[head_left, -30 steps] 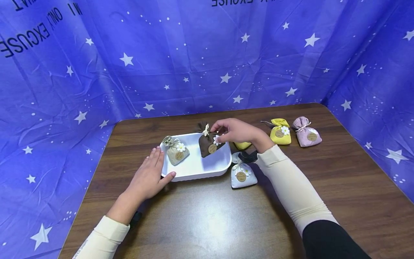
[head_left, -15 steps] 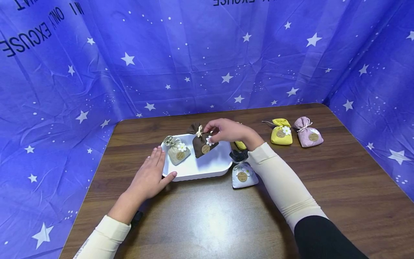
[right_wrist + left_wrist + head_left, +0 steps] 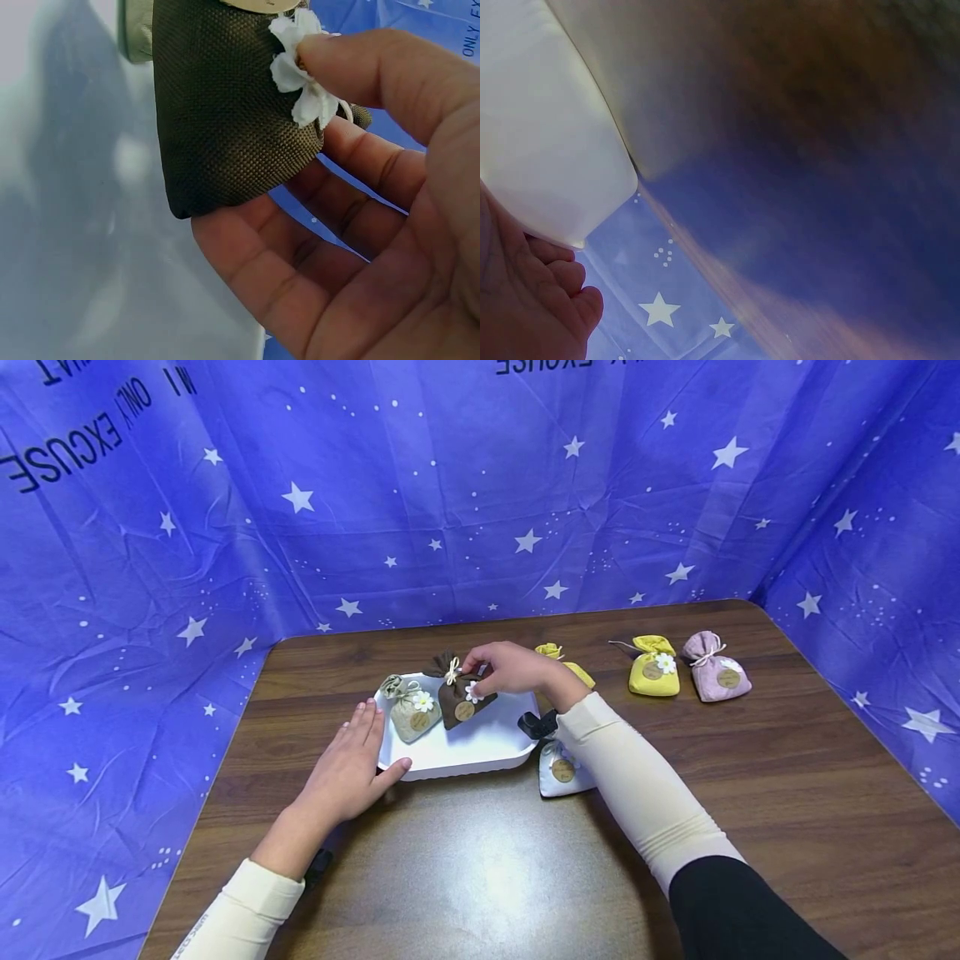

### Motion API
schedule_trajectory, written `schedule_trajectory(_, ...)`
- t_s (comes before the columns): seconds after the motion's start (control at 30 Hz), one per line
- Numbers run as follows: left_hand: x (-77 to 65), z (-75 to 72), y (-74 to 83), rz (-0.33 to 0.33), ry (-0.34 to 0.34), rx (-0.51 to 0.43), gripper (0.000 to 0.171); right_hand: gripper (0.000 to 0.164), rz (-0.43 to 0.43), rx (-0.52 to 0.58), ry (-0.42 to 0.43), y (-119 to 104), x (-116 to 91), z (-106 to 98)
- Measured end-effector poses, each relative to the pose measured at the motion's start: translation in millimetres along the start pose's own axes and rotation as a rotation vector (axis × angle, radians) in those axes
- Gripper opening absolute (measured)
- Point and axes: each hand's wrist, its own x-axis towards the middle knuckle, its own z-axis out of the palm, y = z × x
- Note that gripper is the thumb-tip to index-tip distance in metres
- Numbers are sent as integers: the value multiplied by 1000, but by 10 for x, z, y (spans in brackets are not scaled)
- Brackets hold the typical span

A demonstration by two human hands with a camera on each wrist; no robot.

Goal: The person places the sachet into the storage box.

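Observation:
My right hand (image 3: 513, 668) pinches a dark brown cloth sachet (image 3: 453, 700) over the white tray (image 3: 480, 747). In the right wrist view its thumb presses by the white flower, and the other fingers lie behind the brown cloth (image 3: 225, 112). Left of it in the tray lies a beige sachet (image 3: 411, 718), tied at the neck, with a flower and round label. My left hand (image 3: 341, 768) rests along the tray's left edge, fingers straight, thumb at the front rim. The left wrist view shows its fingers (image 3: 566, 277) against the tray's outer wall (image 3: 555, 135).
A white sachet (image 3: 558, 772) stands right of the tray, partly under the right wrist. Behind that arm a yellow sachet (image 3: 579, 674) is half hidden. Further right are another yellow sachet (image 3: 652, 672) and a pink one (image 3: 716, 672). A blue starry curtain (image 3: 480, 527) backs the table.
My right hand has carried the brown sachet leftward, close to the beige one. The nearer yellow sachet shows more, the white one less. My left hand keeps its place.

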Motion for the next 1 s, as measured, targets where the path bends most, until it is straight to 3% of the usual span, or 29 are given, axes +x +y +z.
schedule_trajectory(0.57, 2, -15, 15, -11, -6, -8, 93, 31, 33, -33, -16, 11, 94, 118)
schedule_trajectory(0.83, 8, -19, 14, -8, -2, -2, 93, 19, 24, -141, 101, -27, 113, 149)
schedule_trajectory(1.0, 7, -22, 23, -11, -9, -3, 93, 21, 43, -118, 95, -29, 101, 136)
